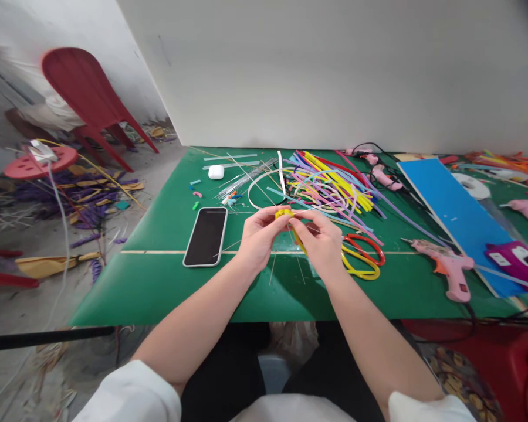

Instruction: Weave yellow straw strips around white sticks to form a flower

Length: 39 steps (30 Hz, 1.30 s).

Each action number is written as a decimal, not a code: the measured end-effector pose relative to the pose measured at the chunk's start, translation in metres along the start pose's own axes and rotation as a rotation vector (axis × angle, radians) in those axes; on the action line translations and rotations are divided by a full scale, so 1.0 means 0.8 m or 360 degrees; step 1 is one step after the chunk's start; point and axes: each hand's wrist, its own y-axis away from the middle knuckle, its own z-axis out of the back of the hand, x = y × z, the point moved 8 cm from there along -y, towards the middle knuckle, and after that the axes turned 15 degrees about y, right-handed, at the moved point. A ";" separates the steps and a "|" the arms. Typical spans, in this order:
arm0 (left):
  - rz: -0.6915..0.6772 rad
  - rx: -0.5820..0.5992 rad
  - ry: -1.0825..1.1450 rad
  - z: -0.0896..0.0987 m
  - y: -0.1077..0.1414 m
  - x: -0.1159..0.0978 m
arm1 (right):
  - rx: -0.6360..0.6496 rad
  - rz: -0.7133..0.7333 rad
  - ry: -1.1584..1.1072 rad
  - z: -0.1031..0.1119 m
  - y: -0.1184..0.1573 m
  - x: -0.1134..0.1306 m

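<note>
Over the middle of the green table [149,287], my left hand [259,237] pinches a small yellow piece [284,213] from the left. On its right side my right hand [319,240] has its fingers closed on the same piece, and a yellow strip hangs down between the hands. Thin clear stems stick out around them in several directions. Red and yellow scissors [364,258] lie just right of my right hand. Behind the hands is a pile of coloured fuzzy stems [334,181].
A phone [206,237] and a white earphone case [216,172] lie left. At right are a pink glue gun [453,266], a blue board [453,217] and cables. A red chair [81,88] and a person's clothing show at far left.
</note>
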 end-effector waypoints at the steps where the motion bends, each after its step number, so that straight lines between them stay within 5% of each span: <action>1: -0.0003 0.0003 -0.0012 0.000 0.000 0.000 | -0.0005 -0.0021 0.0000 0.001 0.000 -0.001; 24: -0.0196 -0.0063 -0.0131 0.005 0.001 -0.006 | -0.0025 -0.0049 0.0019 -0.002 0.002 -0.003; 39: -0.0306 0.0018 -0.0391 -0.004 0.010 -0.007 | -0.0028 -0.0212 -0.0308 -0.001 -0.004 -0.012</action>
